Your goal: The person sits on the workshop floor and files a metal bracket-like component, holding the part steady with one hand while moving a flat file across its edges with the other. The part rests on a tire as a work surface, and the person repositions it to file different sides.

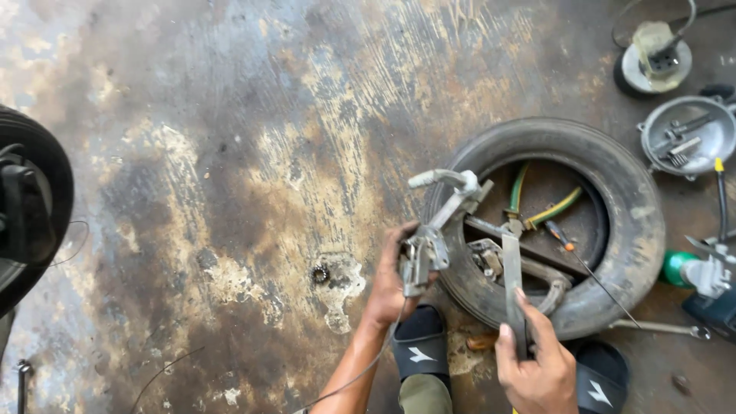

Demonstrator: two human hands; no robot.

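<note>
My left hand [389,285] grips a grey metal brake lever assembly [434,230] with a thin cable [360,374] trailing down from it. My right hand [537,364] holds the handles of a pair of pliers [511,264], whose jaws reach towards the lever assembly. Both are held over a worn tyre [613,207] lying flat on the stained concrete floor. Inside the tyre lie green-yellow handled pliers [548,207], a small orange-handled screwdriver [563,239] and other metal tools.
My feet in black slippers [420,346] rest by the tyre. A round metal tray [709,142] with parts and a round hub part [652,61] sit at the upper right. A power tool [701,280] lies right. Another wheel [34,207] stands far left. A small nut [320,273] lies on the floor.
</note>
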